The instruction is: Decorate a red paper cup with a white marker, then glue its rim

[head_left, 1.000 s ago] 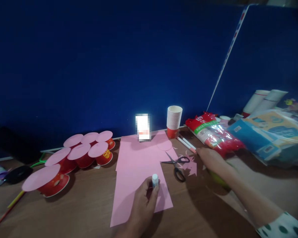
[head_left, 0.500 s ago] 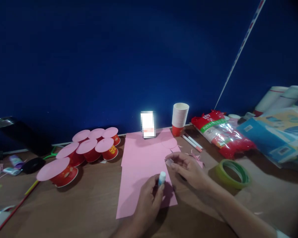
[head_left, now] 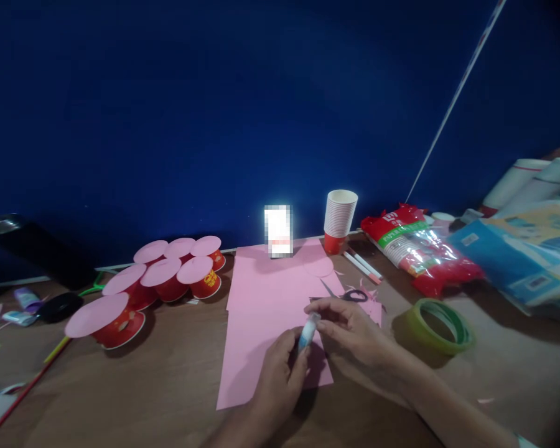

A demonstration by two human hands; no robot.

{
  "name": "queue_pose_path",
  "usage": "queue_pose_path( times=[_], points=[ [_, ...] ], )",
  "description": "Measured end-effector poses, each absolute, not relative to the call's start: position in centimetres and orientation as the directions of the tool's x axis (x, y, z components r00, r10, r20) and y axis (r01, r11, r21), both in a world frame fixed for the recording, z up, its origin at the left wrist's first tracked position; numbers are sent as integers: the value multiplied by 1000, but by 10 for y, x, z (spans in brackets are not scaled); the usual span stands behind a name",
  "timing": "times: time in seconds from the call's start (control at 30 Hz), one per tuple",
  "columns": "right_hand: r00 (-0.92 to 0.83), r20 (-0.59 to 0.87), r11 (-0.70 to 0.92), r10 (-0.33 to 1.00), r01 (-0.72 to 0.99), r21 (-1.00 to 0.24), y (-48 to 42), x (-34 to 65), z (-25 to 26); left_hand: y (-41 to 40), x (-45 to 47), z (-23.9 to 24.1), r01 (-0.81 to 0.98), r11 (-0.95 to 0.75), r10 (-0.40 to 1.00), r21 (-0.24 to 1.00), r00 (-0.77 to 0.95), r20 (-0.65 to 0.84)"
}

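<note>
Glue stick: gripped, tilted, in the closed left hand over the pink paper sheet. Cap: pinched at the stick's top by the right hand. Scissors and green tape roll are laid nearby, to the right.

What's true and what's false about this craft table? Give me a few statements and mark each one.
1. The left hand and right hand both grip the glue stick. True.
2. The scissors lie left of the red cups. False: they lie right of the pink paper, behind the right hand.
3. A cup stack stands upright near the blue wall. True.
4. The tape roll sits on the paper. False: it lies on the table, right of the right hand.
</note>
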State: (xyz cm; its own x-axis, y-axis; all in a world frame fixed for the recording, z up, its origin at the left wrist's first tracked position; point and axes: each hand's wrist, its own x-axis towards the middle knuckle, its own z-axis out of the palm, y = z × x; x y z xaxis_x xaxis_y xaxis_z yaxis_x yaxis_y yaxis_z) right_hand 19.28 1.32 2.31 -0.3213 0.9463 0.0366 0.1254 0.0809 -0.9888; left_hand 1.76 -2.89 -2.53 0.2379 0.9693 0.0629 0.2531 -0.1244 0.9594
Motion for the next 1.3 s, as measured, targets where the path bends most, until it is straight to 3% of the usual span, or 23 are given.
queue_pose_path(
  times=[0.57, 0.87, 1.1, 1.2, 1.27, 1.3],
  points=[
    [-349, 31, 72, 937, 106, -992, 11, 191, 10, -30, 17, -20, 278, -178, 961, 944, 256, 106],
    [-362, 62, 148, 930, 214, -966, 14, 190, 6, -29, 18, -17, 269, -158, 961, 950, 261, 85],
    [-283, 75, 86, 956, 29, -996, 14, 184, 0, -25, 19, -18, 236, -152, 958, 960, 272, 85],
    [-176, 180, 215, 968, 200, -956, 33, 201, 9, -26, 18, -25, 254, -132, 963, 958, 264, 63],
    [-165, 315, 351, 935, 563, -748, 50, 221, 20, -27, 17, -29, 274, -140, 969, 951, 233, 76],
    [-160, 329, 352, 931, 636, -686, 59, 231, 25, -27, 17, -30, 291, -145, 968, 946, 238, 75]
  ],
)
